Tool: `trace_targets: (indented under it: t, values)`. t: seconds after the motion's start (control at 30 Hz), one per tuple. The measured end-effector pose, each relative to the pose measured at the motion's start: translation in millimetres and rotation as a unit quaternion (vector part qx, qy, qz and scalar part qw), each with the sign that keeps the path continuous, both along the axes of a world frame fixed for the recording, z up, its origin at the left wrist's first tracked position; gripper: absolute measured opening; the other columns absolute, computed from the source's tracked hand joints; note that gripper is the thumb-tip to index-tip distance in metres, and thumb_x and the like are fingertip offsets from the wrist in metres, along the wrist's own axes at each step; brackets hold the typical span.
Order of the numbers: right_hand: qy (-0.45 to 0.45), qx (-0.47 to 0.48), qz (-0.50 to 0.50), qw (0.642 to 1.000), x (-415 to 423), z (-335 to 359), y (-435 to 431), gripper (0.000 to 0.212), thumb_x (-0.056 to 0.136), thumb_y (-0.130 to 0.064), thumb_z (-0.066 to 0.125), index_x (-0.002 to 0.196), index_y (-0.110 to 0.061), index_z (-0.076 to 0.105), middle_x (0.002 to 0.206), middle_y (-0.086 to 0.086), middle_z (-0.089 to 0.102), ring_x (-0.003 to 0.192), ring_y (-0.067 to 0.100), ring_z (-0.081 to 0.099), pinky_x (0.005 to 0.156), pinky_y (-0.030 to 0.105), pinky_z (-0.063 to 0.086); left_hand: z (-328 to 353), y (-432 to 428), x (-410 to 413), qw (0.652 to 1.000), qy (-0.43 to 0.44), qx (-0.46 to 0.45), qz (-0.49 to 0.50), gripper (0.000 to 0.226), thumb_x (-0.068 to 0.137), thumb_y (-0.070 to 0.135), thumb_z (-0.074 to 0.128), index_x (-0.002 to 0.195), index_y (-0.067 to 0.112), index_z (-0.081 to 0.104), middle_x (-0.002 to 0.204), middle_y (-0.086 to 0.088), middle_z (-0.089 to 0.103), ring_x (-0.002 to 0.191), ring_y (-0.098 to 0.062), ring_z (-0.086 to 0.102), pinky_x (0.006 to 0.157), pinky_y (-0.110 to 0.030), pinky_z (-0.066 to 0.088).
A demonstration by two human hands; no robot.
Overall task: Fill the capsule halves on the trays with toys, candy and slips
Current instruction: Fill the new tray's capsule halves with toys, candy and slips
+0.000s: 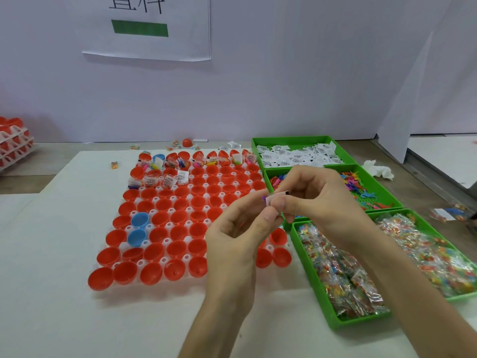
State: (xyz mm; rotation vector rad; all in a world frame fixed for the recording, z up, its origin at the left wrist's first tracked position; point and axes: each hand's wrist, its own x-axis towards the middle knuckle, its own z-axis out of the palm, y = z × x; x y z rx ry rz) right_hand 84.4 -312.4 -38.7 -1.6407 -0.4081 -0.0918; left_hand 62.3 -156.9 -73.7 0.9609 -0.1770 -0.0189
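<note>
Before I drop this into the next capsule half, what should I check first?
1. Slip held: ok. The left hand and right hand pinch a white slip together.
2. Toy included: ok. A purple toy pokes out beside the slip.
3. Candy included: cannot tell. The hands hide whatever else is held.
4. Empty halves available: ok. Most red capsule halves on the tray are empty; only the far rows hold items.
5. Supplies: ok. The green bins hold slips, toys and candy packets.
</note>
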Motion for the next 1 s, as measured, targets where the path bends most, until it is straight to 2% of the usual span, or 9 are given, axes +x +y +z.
trace_targets:
  t: [0.2,0.37,0.5,0.63,0.8,0.9,1.0]
  values:
    - [0.015,-0.013,-0.008,1.000,0,-1,0,0.017,0.077,-0.030,0.081,0.082,-0.014,0.075,0.080,0.017,0.073,0.059,0.017,0.066,0.060,0.025,0.054,-3,-1,1,1.000,0.007,-0.005,0.023,0.032,0.062,0.029,0.080,0.092,0.020,0.082,0.096,-0.008,0.078,0.091,-0.021,0.075,0.075,-0.022,0.058]
    - [0.018,-0.019,-0.004,1.000,0,-2,4,0.015,0.080,-0.026,0.079,0.093,-0.020,0.078,0.091,0.009,0.077,0.076,0.022,0.074,0.070,0.024,0.058,-9,0,4,0.997,0.010,0.008,0.075,0.027,0.069,0.018,0.076,0.094,0.012,0.079,0.094,-0.012,0.077,0.093,-0.027,0.074,0.078,-0.028,0.060]
    - [0.013,-0.018,0.010,1.000,-1,-3,7,0.018,0.079,-0.020,0.079,0.097,-0.020,0.079,0.094,0.008,0.077,0.086,0.023,0.076,0.075,0.025,0.059,-12,0,5,0.992,-0.001,0.029,0.120,0.019,0.074,0.013,0.074,0.092,0.016,0.080,0.090,-0.010,0.078,0.088,-0.024,0.075,0.076,-0.026,0.060]
    - [-0.007,-0.026,-0.002,1.000,-1,-4,8,0.013,0.079,-0.015,0.078,0.091,-0.018,0.079,0.089,0.008,0.078,0.081,0.022,0.076,0.073,0.024,0.059,-11,-1,3,0.986,-0.021,0.051,0.158,0.016,0.076,0.012,0.075,0.089,0.020,0.080,0.085,-0.007,0.077,0.083,-0.021,0.075,0.073,-0.024,0.059]
    - [-0.010,-0.087,-0.014,0.996,1,8,3,0.010,0.076,-0.018,0.078,0.086,-0.019,0.080,0.084,0.007,0.077,0.075,0.021,0.075,0.068,0.022,0.058,-8,-5,-2,0.976,-0.050,0.105,0.182,0.020,0.084,0.004,0.076,0.089,0.022,0.077,0.084,0.000,0.077,0.080,-0.014,0.074,0.070,-0.019,0.057]
    - [-0.020,-0.114,-0.031,0.993,17,25,6,0.013,0.074,-0.017,0.079,0.086,-0.013,0.079,0.082,0.005,0.078,0.073,0.018,0.075,0.067,0.019,0.057,-9,-7,-7,0.955,-0.087,0.142,0.245,0.024,0.086,-0.001,0.074,0.094,0.021,0.070,0.086,0.005,0.073,0.083,-0.010,0.071,0.070,-0.015,0.054]
    - [-0.030,-0.149,-0.053,0.987,50,40,18,0.014,0.077,-0.012,0.082,0.090,-0.009,0.077,0.082,0.002,0.078,0.074,0.016,0.076,0.069,0.020,0.057,-10,-12,-14,0.928,-0.165,0.208,0.260,0.024,0.089,0.000,0.069,0.092,0.023,0.066,0.085,0.008,0.068,0.081,-0.014,0.068,0.069,-0.021,0.055]
